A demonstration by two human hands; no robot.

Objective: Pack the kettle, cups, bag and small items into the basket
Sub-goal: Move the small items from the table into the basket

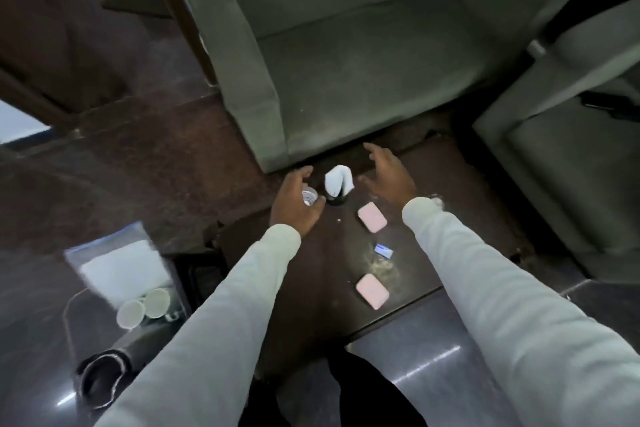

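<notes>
Gripping a small glass [309,198], fragile and slick, the left hand [294,204] wrapped its sides; the right hand [389,173], at three o'clock, hovered spread.

Low table [311,288] at centre, armchair [346,55] beyond it at 12 o'clock, second armchair [571,149] at 2 o'clock. On the table: folded napkin in holder [337,184] at the far edge, small glass [309,198] just at its 9 o'clock, two flat cases [371,221] [372,290] and sachet [382,251] between them. Basket [104,288] at 8 o'clock beside the table, holding two cups [157,302] [131,313] and bag [121,267]; kettle [100,378] at 7 o'clock.
</notes>
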